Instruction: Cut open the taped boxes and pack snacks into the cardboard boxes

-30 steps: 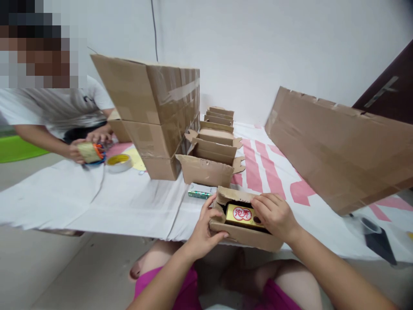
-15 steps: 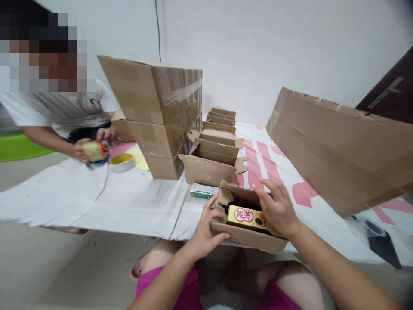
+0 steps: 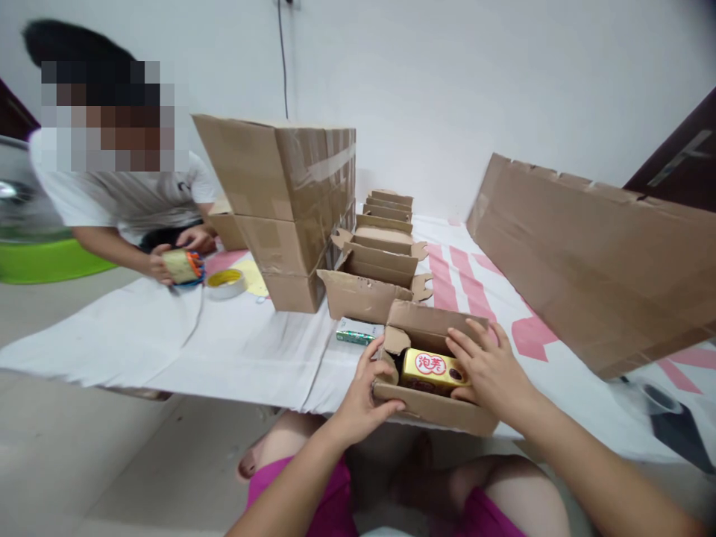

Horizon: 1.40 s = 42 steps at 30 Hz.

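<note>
An open cardboard box point(image 3: 441, 410) sits at the front edge of the table. Inside it lies a yellow snack box point(image 3: 433, 369) with red lettering on its top. My left hand point(image 3: 366, 395) grips the left end of the cardboard box, thumb on the front wall and fingers at the side flap. Over the right half is my right hand point(image 3: 492, 365), fingers spread against the raised back flap, thumb by the snack box's right end. That hand hides the right end of the cardboard box. Behind my left fingers lies a small green and silver carton point(image 3: 358, 332).
More open cardboard boxes point(image 3: 369, 294) run back in a row. Taped boxes point(image 3: 291, 216) are stacked to their left. A large cardboard sheet point(image 3: 593, 261) stands at right. A co-worker's hand point(image 3: 162, 265) holds a bundle beside a tape roll point(image 3: 225, 284).
My right hand has shifted slightly right, its fingers spreading along the back flap, which stands more upright. More of the snack box shows. The camera view has shifted a little.
</note>
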Each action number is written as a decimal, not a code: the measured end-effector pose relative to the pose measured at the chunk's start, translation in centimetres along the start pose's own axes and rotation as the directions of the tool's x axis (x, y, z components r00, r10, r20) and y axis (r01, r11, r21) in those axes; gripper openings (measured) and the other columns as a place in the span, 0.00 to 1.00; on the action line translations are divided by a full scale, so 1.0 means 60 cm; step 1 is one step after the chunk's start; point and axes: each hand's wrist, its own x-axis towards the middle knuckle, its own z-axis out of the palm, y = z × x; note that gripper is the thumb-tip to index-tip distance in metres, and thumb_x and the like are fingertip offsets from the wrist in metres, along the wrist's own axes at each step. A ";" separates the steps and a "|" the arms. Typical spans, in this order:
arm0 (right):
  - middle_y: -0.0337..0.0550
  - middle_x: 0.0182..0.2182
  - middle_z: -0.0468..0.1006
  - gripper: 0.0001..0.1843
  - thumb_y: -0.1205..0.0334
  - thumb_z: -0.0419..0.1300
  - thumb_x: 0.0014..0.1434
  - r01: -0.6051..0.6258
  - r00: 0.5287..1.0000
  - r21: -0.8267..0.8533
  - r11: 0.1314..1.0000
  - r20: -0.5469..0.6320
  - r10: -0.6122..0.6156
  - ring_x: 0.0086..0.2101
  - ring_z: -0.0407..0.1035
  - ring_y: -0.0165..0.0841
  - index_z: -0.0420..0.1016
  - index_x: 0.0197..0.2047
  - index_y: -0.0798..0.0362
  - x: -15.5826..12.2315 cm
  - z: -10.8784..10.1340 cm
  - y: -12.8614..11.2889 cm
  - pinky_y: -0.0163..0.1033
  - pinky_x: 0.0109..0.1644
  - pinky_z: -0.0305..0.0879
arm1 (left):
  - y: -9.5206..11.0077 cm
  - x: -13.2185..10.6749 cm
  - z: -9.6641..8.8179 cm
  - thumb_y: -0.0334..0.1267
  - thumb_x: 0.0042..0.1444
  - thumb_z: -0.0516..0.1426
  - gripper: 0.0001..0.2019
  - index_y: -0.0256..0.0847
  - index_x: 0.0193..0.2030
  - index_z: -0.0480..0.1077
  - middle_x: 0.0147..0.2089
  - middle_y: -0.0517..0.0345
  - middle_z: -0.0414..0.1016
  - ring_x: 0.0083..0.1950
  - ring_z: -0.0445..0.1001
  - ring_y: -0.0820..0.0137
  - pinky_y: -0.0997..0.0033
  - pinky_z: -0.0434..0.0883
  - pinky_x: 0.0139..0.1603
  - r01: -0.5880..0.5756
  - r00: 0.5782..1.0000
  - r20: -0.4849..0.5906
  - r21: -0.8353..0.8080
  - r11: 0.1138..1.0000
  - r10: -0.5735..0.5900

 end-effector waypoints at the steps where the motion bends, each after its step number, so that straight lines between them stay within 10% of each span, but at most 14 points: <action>1: 0.56 0.56 0.72 0.43 0.51 0.75 0.38 -0.047 0.998 -0.003 0.999 0.033 0.048 0.58 0.57 0.60 0.69 0.56 0.55 -0.002 0.003 0.005 0.69 0.59 0.47 | 0.001 0.000 0.000 0.41 0.51 0.64 0.18 0.42 0.45 0.62 0.71 0.42 0.41 0.72 0.46 0.53 0.49 0.53 0.66 0.005 1.000 0.002 0.003 1.000 -0.005; 11: 0.54 0.52 0.71 0.18 0.63 0.66 0.42 -0.205 0.976 0.434 0.877 0.028 0.214 0.55 0.63 0.48 0.69 0.38 0.52 -0.015 -0.009 0.004 0.54 0.55 0.62 | 0.033 -0.001 -0.009 0.34 0.47 0.65 0.12 0.39 0.34 0.64 0.70 0.41 0.45 0.71 0.49 0.51 0.50 0.56 0.65 0.090 0.996 0.001 0.072 0.993 -0.091; 17: 0.44 0.39 0.75 0.24 0.49 0.66 0.49 -0.303 0.802 0.768 0.564 -0.114 0.586 0.35 0.71 0.36 0.65 0.45 0.49 -0.037 -0.054 0.016 0.40 0.38 0.70 | 0.064 -0.012 -0.044 0.32 0.48 0.63 0.10 0.39 0.28 0.64 0.69 0.42 0.50 0.69 0.54 0.53 0.52 0.58 0.65 0.127 0.991 0.009 0.142 0.982 -0.130; 27: 0.45 0.41 0.75 0.29 0.43 0.65 0.47 -0.434 0.630 0.740 0.514 -0.158 0.760 0.38 0.72 0.38 0.67 0.48 0.50 -0.121 -0.009 0.060 0.42 0.40 0.71 | 0.040 -0.036 -0.181 0.38 0.49 0.61 0.09 0.40 0.27 0.64 0.67 0.42 0.56 0.65 0.61 0.52 0.48 0.61 0.63 0.185 0.974 -0.199 0.429 0.884 -0.107; 32: 0.46 0.42 0.76 0.26 0.46 0.64 0.49 -0.440 0.713 0.710 0.550 -0.097 0.695 0.39 0.73 0.40 0.69 0.49 0.50 -0.133 0.046 0.044 0.43 0.42 0.72 | 0.001 -0.043 -0.196 0.42 0.50 0.60 0.11 0.40 0.37 0.68 0.64 0.41 0.61 0.67 0.59 0.49 0.45 0.61 0.63 0.241 0.952 -0.284 0.451 0.859 -0.118; 37: 0.49 0.47 0.74 0.23 0.54 0.61 0.54 -0.304 0.859 0.635 0.710 -0.140 0.493 0.48 0.69 0.44 0.68 0.53 0.49 -0.131 0.124 0.019 0.51 0.52 0.68 | -0.006 -0.052 -0.187 0.45 0.54 0.59 0.33 0.45 0.65 0.53 0.68 0.42 0.55 0.69 0.55 0.53 0.44 0.55 0.67 0.300 0.937 -0.285 0.360 0.883 -0.201; 42: 0.55 0.58 0.63 0.36 0.53 0.59 0.57 -0.357 0.791 0.634 0.686 -0.186 0.583 0.58 0.61 0.48 0.52 0.65 0.50 -0.158 0.165 0.006 0.57 0.60 0.61 | 0.045 -0.048 -0.240 0.47 0.52 0.62 0.36 0.51 0.66 0.54 0.73 0.48 0.44 0.71 0.50 0.50 0.44 0.59 0.65 0.375 0.925 -0.158 0.225 0.899 -0.346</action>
